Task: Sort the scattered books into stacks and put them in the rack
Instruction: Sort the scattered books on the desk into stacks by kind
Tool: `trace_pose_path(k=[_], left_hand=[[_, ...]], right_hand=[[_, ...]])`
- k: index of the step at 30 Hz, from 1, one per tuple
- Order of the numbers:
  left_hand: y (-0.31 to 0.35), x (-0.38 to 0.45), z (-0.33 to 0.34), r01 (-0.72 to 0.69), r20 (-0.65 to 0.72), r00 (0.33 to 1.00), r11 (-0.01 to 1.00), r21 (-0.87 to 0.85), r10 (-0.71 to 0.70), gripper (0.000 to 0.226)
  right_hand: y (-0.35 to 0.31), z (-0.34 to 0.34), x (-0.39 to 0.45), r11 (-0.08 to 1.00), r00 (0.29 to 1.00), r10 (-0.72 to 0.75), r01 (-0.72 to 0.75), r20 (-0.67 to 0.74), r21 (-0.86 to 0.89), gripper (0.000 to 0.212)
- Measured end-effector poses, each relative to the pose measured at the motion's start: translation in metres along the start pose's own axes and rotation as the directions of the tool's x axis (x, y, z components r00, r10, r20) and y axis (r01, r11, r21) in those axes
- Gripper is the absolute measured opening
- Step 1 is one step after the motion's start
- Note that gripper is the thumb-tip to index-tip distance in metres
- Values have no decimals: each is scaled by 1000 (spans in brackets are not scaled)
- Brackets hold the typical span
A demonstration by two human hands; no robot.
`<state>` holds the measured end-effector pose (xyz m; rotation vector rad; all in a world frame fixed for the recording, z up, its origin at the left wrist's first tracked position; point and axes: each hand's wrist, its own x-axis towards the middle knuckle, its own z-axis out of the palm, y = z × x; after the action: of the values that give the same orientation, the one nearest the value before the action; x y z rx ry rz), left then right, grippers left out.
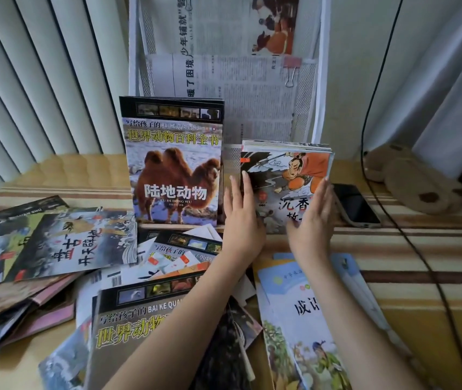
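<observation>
Closest to the camera is a dark-covered animal encyclopedia with yellow title lettering (128, 327), lying flat in a messy heap, partly under the left forearm, and just right of it a pale blue picture book with a green tree scene (303, 319). Off to the left there's a fan of grey ink-painting storybooks (63, 243) spread over the striped yellow-and-brown cloth surface (421, 266). Further back, a tall camel-cover animal book (173, 164) stands upright against the white mesh metal rack (319, 80), which has newspaper (241, 94) lining it and a pink binder clip (291, 68) on the right side. Beside the camel book stands a stack of thin storybooks with a cartoon warrior on the front (286, 175), upright, bottom edge on the cloth. Left hand (243, 218) presses flat along the stack's left edge, fingers straight and together; right hand (312, 218) does the same on the right edge, fingers extended, so the stack is squeezed between both palms. A black smartphone (356, 204) lies just right of it, with a black cable (379, 136) running past.
</observation>
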<state>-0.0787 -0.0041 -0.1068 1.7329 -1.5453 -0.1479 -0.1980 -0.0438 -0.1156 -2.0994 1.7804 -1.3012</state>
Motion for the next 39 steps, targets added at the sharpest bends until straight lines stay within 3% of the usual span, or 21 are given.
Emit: trace_pose_path(k=[3,5,6,8,10,13,15,18,21,23,25,29,33,35,36,38,39], left_hand=[[13,-2,-13,43,13,999,999,-1,-43,81],[20,-6,-27,20,-30,999,999,27,-19,76],[21,-10,-37,10,-54,999,999,32,-9,72],[16,-23,-60,15,-82,997,998,60,-10,63],[0,-45,-84,53,-83,996,989,136,-42,52],[-35,-84,-112,149,-93,987,964,220,-131,40],[-53,-105,-125,223,-101,974,947,230,-205,36],[-64,-125,-137,232,-92,972,943,240,-216,30],[-73,-136,-143,226,-161,970,926,302,-184,42],[-70,-141,-150,288,-155,956,909,302,-251,51],[-64,-145,-155,359,-82,933,905,230,-349,63],[-51,-150,-153,326,38,944,943,61,-328,71],[-45,-143,-168,270,-23,957,915,-298,-290,30],[-36,-137,-180,188,-116,957,876,-444,-264,14],[-32,-132,-187,146,-186,946,858,-492,-267,13],[-25,-118,-200,59,-311,911,831,-552,-272,19],[-24,-109,-205,10,-352,904,834,-551,-243,21]], right_hand=[[-11,-6,-6,982,962,-188,177,-199,-74,50],[-21,-10,-15,950,934,-299,272,-196,-152,18],[-28,-14,-20,943,937,-317,295,-149,-152,11],[-47,-25,-37,953,956,-293,292,6,-75,15],[-71,-38,-63,958,930,-280,287,237,3,24],[-97,-48,-108,954,754,-215,300,621,-33,59],[-105,-49,-128,948,657,-149,308,739,-83,86],[-109,-47,-129,972,687,-94,221,721,-85,98],[-110,-42,-125,982,776,-94,174,624,-69,89],[-105,-40,-124,976,897,-140,196,419,-94,70],[-96,-36,-125,972,962,-204,222,180,-81,49],[-93,-34,-123,946,974,-221,228,-57,230,19],[-114,-54,-97,803,943,-206,316,-262,506,17],[-127,-66,-80,721,963,-103,244,-248,648,28],[-133,-71,-71,679,984,-60,164,-169,715,36],[-140,-77,-58,655,981,-103,-56,163,754,48],[-141,-77,-56,704,924,-164,-136,346,697,49]])
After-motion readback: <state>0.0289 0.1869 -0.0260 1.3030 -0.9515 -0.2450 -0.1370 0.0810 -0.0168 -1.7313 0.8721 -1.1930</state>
